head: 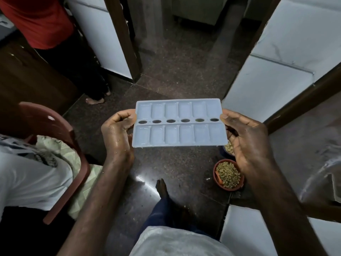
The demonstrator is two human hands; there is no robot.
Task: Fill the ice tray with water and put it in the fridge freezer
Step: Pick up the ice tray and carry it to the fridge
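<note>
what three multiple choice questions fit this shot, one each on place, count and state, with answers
1. Where is the bowl of grains?
A. on the floor, below the right hand
B. on the chair
C. on a shelf
2. How many compartments in each row of the ice tray?
A. four
B. six
C. eight
3. How is the ice tray held?
A. hanging from one hand
B. lying on a table
C. roughly level, gripped at both short ends
Answers: 1 A, it sits on the floor there; 2 B, two rows of six; 3 C, left hand and right hand each grip an end.
</note>
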